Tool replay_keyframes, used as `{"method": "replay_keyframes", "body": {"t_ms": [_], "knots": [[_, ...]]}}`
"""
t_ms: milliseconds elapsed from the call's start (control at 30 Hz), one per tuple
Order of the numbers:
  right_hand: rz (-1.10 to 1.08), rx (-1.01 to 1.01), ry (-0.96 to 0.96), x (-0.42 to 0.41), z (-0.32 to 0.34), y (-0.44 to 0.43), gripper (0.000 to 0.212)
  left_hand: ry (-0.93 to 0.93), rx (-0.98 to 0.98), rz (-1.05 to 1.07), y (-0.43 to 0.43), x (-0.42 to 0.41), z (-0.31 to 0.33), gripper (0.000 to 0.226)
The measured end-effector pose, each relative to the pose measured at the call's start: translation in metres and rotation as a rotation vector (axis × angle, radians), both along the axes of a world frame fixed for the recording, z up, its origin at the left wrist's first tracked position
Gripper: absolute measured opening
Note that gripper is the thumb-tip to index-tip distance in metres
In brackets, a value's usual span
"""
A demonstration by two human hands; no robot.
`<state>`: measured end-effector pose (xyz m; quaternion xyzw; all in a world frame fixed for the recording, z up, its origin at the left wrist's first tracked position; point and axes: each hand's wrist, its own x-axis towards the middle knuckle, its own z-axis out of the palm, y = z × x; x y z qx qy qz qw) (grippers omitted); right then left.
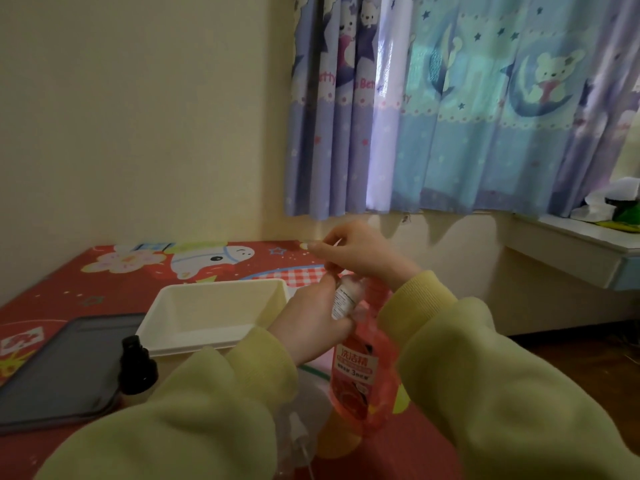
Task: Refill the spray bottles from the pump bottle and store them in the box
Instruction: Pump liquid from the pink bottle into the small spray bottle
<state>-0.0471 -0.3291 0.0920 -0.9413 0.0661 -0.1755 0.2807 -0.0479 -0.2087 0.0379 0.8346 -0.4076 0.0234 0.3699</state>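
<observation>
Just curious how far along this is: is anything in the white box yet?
Empty: the white box shows only its bare floor. The black-capped bottle stands upright outside, beside it.

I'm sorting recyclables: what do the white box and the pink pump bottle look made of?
White box: apparently opaque plastic, smooth matte walls, moulded stepped rim.
Pink pump bottle: likely translucent tinted plastic, glossy; light shows through it around the printed label.
</observation>
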Motion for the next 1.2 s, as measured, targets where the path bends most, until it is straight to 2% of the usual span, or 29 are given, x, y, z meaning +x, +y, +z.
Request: {"method": "replay_keyframes", "body": {"t_ms": [167, 267, 467, 600, 733, 900, 1000, 1200], "knots": [[0.070, 0.092, 0.002, -0.004, 0.016, 0.000, 0.029, -0.100, 0.035, 0.016, 0.002, 0.002, 0.013, 0.037], [0.064, 0.068, -0.031, -0.002, 0.007, -0.002, 0.031, -0.105, -0.027, 0.042, -0.001, 0.000, 0.002, 0.039], [0.028, 0.092, -0.086, 0.001, -0.005, -0.003, 0.038, -0.081, -0.016, 0.064, -0.005, -0.001, -0.006, 0.031], [0.044, 0.086, 0.006, -0.002, 0.009, 0.002, 0.034, -0.047, -0.001, 0.016, 0.001, -0.003, 0.007, 0.044], [0.053, 0.090, -0.013, -0.002, 0.015, -0.001, 0.041, -0.085, 0.005, 0.022, 0.001, 0.000, 0.014, 0.045], [0.003, 0.044, -0.078, 0.001, -0.004, -0.004, 0.043, -0.028, -0.009, 0.054, -0.005, 0.001, -0.006, 0.029], [0.011, 0.042, -0.105, 0.000, -0.004, -0.003, 0.043, -0.024, -0.017, 0.055, -0.005, 0.001, -0.007, 0.027], [0.077, 0.161, -0.006, -0.003, 0.017, -0.002, 0.034, -0.051, -0.019, 0.023, -0.002, 0.004, 0.010, 0.034]]}}
